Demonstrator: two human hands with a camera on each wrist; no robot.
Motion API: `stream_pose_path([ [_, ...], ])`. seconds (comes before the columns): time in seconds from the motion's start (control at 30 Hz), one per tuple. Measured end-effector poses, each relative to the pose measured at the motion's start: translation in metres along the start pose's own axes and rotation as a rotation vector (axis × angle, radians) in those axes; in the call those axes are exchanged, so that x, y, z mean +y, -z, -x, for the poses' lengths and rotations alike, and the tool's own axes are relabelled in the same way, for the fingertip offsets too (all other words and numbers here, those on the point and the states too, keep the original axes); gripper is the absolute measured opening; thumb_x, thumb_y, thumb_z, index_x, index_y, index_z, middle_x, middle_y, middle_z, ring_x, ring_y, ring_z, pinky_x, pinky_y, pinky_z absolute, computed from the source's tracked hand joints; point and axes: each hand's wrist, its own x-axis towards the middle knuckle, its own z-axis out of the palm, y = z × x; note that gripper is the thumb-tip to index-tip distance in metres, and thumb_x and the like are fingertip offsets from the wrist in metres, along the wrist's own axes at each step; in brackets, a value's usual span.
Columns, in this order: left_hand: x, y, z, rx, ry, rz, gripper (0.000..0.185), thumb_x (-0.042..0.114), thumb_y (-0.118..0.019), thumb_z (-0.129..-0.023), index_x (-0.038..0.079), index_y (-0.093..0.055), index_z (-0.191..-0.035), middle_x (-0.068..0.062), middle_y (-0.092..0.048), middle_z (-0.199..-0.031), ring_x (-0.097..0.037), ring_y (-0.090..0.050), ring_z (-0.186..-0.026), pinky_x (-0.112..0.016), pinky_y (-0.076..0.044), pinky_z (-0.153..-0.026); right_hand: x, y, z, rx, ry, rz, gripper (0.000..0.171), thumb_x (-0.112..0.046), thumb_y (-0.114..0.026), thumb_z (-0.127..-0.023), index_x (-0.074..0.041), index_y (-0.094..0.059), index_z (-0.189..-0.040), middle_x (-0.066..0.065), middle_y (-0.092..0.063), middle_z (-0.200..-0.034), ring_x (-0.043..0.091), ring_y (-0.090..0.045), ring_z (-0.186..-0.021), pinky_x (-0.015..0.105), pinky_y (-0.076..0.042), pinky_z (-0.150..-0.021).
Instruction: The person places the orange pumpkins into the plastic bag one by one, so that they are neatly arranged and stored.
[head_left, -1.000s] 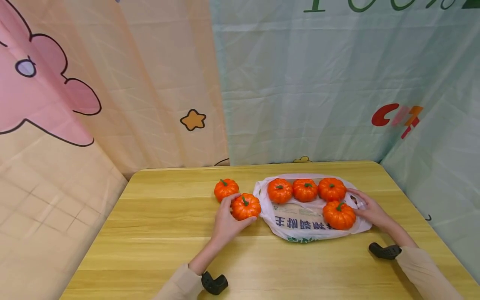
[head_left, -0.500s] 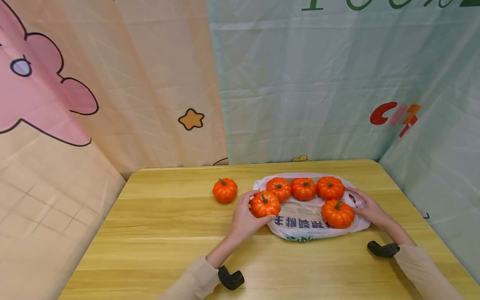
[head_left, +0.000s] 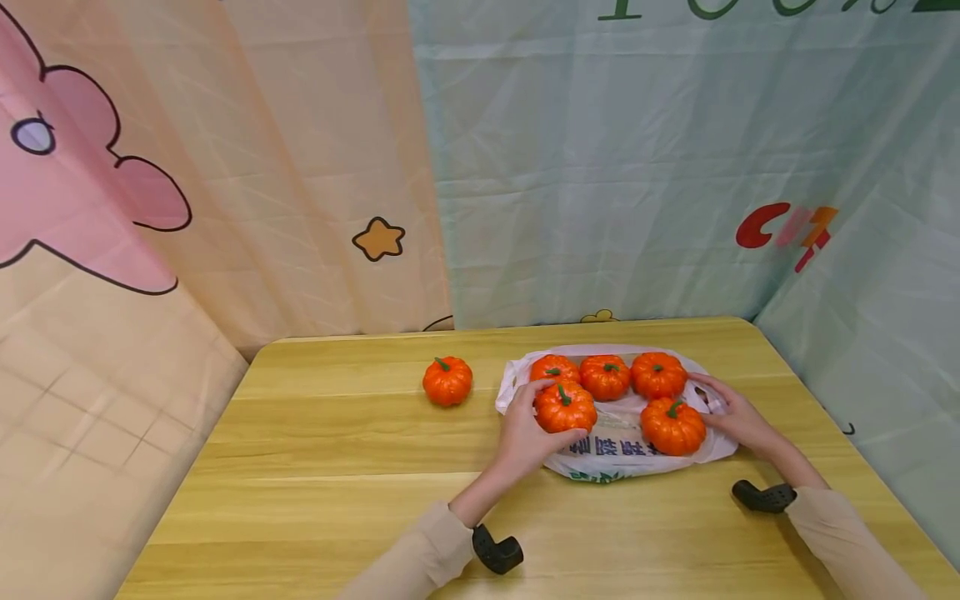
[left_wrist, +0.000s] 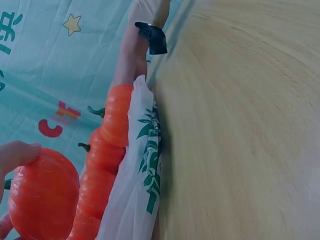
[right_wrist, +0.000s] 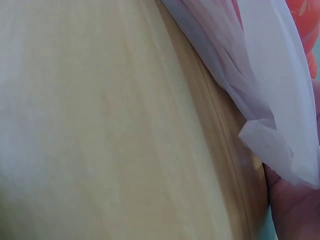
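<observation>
My left hand [head_left: 522,432] holds a small orange pumpkin [head_left: 566,407] with a green stem, thumb in front and fingers behind. It is over the left part of a white plastic bag [head_left: 600,471] laid on its side. In the left wrist view, this pumpkin [left_wrist: 45,195] appears apart from the bag's printed side [left_wrist: 132,195]. My right hand [head_left: 742,421] grips the bag's right end, thumb near the front right pumpkin [head_left: 672,427]. Loose plastic [right_wrist: 280,100] drapes over that palm in the right wrist view. Three pumpkins [head_left: 606,378] line the bag's back side.
Another pumpkin [head_left: 447,382] stands on the wooden table [head_left: 322,467], left of the bag. Printed curtains [head_left: 615,167] hang behind the table and along both sides. A black wrist device [head_left: 497,550] sits at the left cuff, and another black device [head_left: 763,497] at the right.
My left hand has carried its pumpkin rightward, from beside the lone table pumpkin to over the bag. The right hand has stayed at the bag's right end.
</observation>
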Motion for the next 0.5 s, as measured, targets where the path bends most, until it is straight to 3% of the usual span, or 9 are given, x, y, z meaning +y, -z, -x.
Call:
stream_pose_path([
  [0.07,0.001,-0.005,-0.001,-0.007,0.008,0.001,0.073,0.029,-0.085,-0.07,0.013,-0.049,-0.132,-0.006,-0.052,-0.132,-0.025,-0.052,-0.12,-0.044,-0.048,-0.098,0.001,0.0,0.0,-0.004,0.006,-0.007,0.063,0.0,-0.059,-0.089,0.009,-0.028,-0.143,-0.022,-0.036,-0.139,0.047,-0.012,-0.136,0.076,-0.004,-0.104],
  [0.13,0.001,-0.01,-0.003,-0.014,0.017,-0.003,0.074,0.03,-0.085,-0.07,0.014,-0.049,-0.133,-0.005,-0.052,-0.133,-0.024,-0.052,-0.12,-0.044,-0.048,-0.098,0.002,0.0,0.0,-0.002,0.016,-0.01,0.063,-0.001,-0.059,-0.089,0.008,-0.029,-0.143,-0.029,-0.035,-0.134,0.038,-0.015,-0.139,0.076,-0.005,-0.104],
  [0.23,0.002,-0.018,-0.005,-0.023,0.033,-0.01,0.075,0.032,-0.085,-0.07,0.015,-0.048,-0.134,-0.003,-0.052,-0.133,-0.023,-0.052,-0.12,-0.043,-0.048,-0.098,0.003,0.0,0.001,-0.002,0.033,-0.017,0.062,-0.001,-0.059,-0.089,0.009,-0.029,-0.143,-0.03,-0.035,-0.133,0.005,-0.021,-0.14,0.076,-0.004,-0.103],
  [0.33,0.004,-0.026,-0.006,-0.034,0.048,-0.007,0.075,0.034,-0.084,-0.071,0.016,-0.048,-0.134,-0.003,-0.051,-0.133,-0.022,-0.052,-0.12,-0.042,-0.048,-0.098,0.005,0.0,0.001,0.001,0.047,-0.021,0.062,-0.001,-0.059,-0.089,0.008,-0.029,-0.143,-0.029,-0.035,-0.135,-0.019,-0.023,-0.121,0.077,-0.004,-0.102],
  [0.4,0.005,-0.032,-0.008,-0.042,0.057,-0.007,0.075,0.034,-0.084,-0.071,0.017,-0.048,-0.134,-0.003,-0.052,-0.133,-0.022,-0.052,-0.12,-0.041,-0.048,-0.098,0.004,0.0,0.001,0.001,0.049,-0.022,0.062,-0.001,-0.059,-0.089,0.008,-0.029,-0.143,-0.031,-0.035,-0.133,-0.024,-0.022,-0.116,0.077,-0.004,-0.102],
  [0.5,0.006,-0.039,-0.009,-0.046,0.059,-0.02,0.074,0.035,-0.084,-0.071,0.017,-0.049,-0.133,-0.002,-0.052,-0.132,-0.02,-0.051,-0.119,-0.04,-0.048,-0.098,0.004,0.0,0.001,0.003,0.039,-0.018,0.062,-0.002,-0.059,-0.09,0.007,-0.03,-0.143,-0.032,-0.034,-0.131,-0.019,-0.023,-0.122,0.076,-0.004,-0.103],
])
